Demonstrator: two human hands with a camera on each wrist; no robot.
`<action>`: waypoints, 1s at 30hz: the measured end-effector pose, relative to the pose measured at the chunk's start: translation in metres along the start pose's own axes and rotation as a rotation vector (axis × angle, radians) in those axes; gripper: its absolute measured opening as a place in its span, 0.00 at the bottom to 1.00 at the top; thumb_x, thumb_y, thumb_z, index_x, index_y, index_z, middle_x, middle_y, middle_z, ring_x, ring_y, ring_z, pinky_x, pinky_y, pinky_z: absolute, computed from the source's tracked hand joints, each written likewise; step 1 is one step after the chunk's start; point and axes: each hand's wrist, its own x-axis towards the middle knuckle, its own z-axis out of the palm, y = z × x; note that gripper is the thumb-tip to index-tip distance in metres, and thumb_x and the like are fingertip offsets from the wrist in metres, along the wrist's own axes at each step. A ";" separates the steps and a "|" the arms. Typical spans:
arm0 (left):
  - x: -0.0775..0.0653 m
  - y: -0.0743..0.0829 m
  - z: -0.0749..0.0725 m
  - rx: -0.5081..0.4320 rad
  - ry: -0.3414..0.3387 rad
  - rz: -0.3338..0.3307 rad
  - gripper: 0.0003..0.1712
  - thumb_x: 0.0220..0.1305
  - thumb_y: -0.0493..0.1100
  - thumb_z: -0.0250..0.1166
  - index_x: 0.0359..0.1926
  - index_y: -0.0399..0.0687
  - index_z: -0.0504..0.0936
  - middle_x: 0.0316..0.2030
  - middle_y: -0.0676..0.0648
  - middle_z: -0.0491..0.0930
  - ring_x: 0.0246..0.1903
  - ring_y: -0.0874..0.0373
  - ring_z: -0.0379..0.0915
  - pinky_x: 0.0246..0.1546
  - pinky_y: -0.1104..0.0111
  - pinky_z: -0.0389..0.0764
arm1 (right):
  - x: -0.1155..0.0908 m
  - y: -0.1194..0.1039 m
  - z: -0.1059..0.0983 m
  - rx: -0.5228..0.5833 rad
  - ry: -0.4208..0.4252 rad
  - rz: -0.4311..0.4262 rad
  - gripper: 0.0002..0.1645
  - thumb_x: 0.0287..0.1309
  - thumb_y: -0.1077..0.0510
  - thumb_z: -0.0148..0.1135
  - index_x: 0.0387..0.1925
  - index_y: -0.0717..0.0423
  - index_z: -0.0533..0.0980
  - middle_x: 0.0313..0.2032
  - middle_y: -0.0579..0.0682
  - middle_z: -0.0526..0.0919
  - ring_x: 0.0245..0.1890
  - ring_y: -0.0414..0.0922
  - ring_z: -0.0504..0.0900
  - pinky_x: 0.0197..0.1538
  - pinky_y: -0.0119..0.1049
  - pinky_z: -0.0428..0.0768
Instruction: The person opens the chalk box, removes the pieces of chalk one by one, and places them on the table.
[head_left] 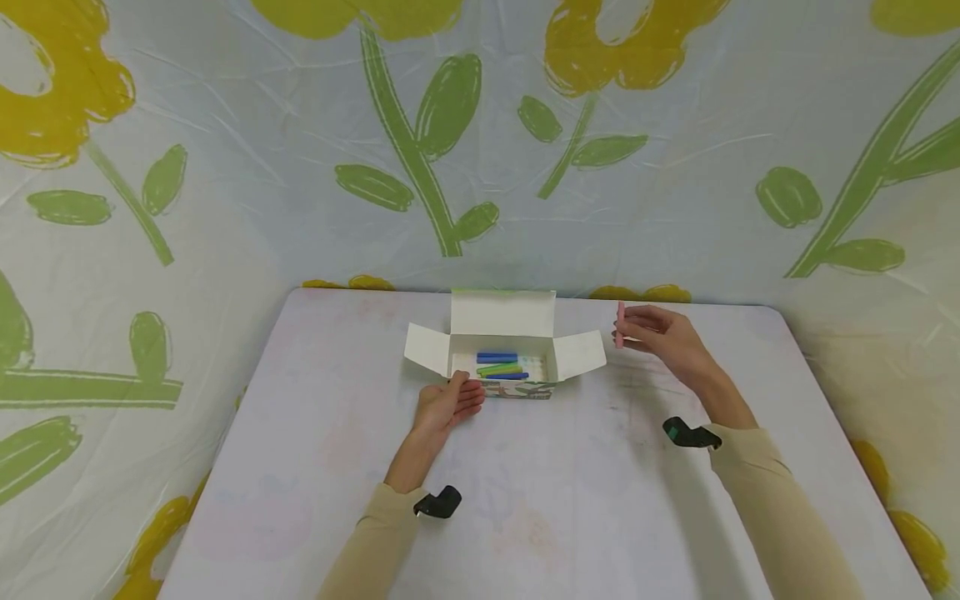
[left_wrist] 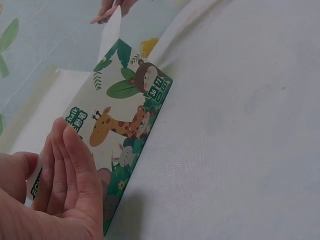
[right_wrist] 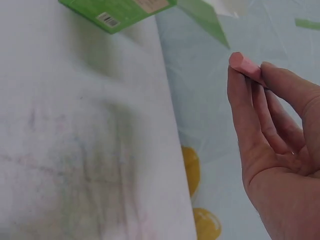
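An open chalk box (head_left: 517,389) printed with animals stands toward the back of the table, its lid and side flaps spread. Inside lie blue chalk sticks (head_left: 497,357) and green chalk (head_left: 498,368). My left hand (head_left: 446,407) holds the box at its front left corner, thumb at the rim and fingers along the printed front (left_wrist: 120,125). To the right of the box, my right hand (head_left: 667,337) pinches a pink chalk stick (head_left: 619,325) between thumb and fingers, raised above the table. The right wrist view shows the stick's near end (right_wrist: 236,60).
The right side flap (head_left: 579,355) of the box reaches out toward my right hand. Faint coloured smudges mark the pale table (head_left: 337,517). A flower-printed cloth (head_left: 300,167) hangs behind the table and along both sides.
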 end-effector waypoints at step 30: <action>-0.002 0.001 0.001 0.003 0.007 0.013 0.19 0.74 0.44 0.60 0.43 0.27 0.84 0.31 0.45 0.87 0.30 0.60 0.86 0.36 0.71 0.88 | -0.010 0.060 0.012 -0.415 0.160 0.190 0.27 0.68 0.52 0.67 0.56 0.71 0.76 0.46 0.65 0.86 0.47 0.56 0.81 0.48 0.40 0.78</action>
